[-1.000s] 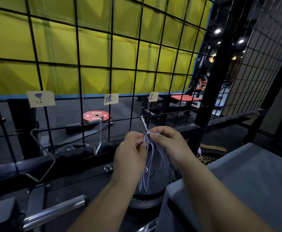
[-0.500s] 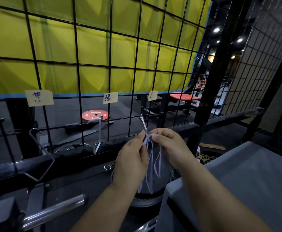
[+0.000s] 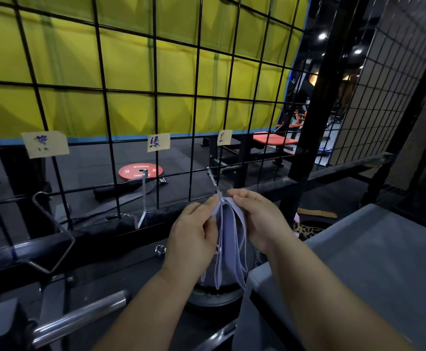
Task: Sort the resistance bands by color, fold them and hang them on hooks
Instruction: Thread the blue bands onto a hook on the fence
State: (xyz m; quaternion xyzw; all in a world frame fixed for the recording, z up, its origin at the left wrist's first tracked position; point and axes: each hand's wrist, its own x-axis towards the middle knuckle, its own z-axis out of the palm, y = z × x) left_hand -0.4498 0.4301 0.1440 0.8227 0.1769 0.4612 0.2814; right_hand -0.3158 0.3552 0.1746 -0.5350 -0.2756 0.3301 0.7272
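Observation:
A pale lilac resistance band (image 3: 228,247) hangs in folded loops from the tip of a metal hook (image 3: 215,182) on the black wire grid (image 3: 196,97). My left hand (image 3: 194,236) pinches the band's top from the left. My right hand (image 3: 260,219) pinches it from the right, just below the hook's tip. A second hook (image 3: 144,198) sticks out of the grid to the left with nothing on it. Paper labels (image 3: 158,142) are stuck on the grid above the hooks.
A grey padded bench top (image 3: 371,262) lies at the right. A steel bar (image 3: 80,317) and a wire hanger-like hook (image 3: 52,229) sit at the left. Behind the grid are a red weight plate (image 3: 131,172) and a yellow wall.
The band's loops now hang longer and spread wider below my hands. Both hands stay at the hook's tip, having shifted only slightly.

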